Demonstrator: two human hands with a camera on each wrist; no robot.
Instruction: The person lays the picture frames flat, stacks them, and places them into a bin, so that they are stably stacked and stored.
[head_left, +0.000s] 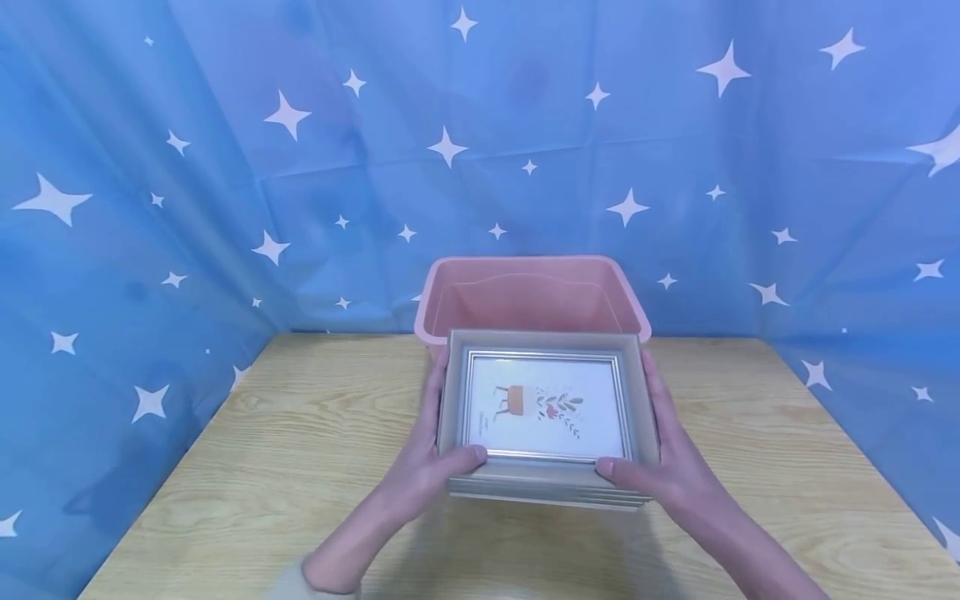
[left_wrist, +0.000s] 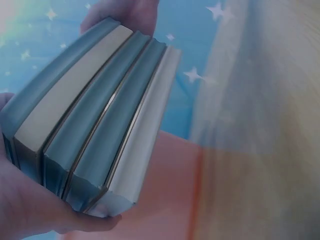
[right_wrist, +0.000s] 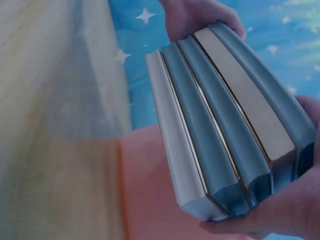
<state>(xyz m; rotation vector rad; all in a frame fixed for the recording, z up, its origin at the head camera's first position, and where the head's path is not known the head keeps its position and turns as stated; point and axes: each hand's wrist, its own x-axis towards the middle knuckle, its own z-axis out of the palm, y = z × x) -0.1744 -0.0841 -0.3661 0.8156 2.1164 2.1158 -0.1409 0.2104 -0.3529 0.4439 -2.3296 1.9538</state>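
A stack of several silver-grey picture frames [head_left: 552, 471] is held between both hands over the table. The top one lies face up, its print of an orange pot with leaves and a red flower turned sideways. My left hand [head_left: 429, 460] grips the left side, thumb on the front edge of the top frame. On the opposite side my right hand [head_left: 670, 468] grips in the same way, thumb also on top. Both wrist views show the stacked edges of the picture frames [left_wrist: 90, 100], one paler cream edge among blue-grey ones. Fingers underneath are hidden.
A pink plastic bin [head_left: 525, 293] stands behind the stack at the back of the wooden table [head_left: 300, 467]; the frames overlap its front wall in the head view. Blue cloth [head_left: 375, 192] with white stars hangs behind the table and along both sides.
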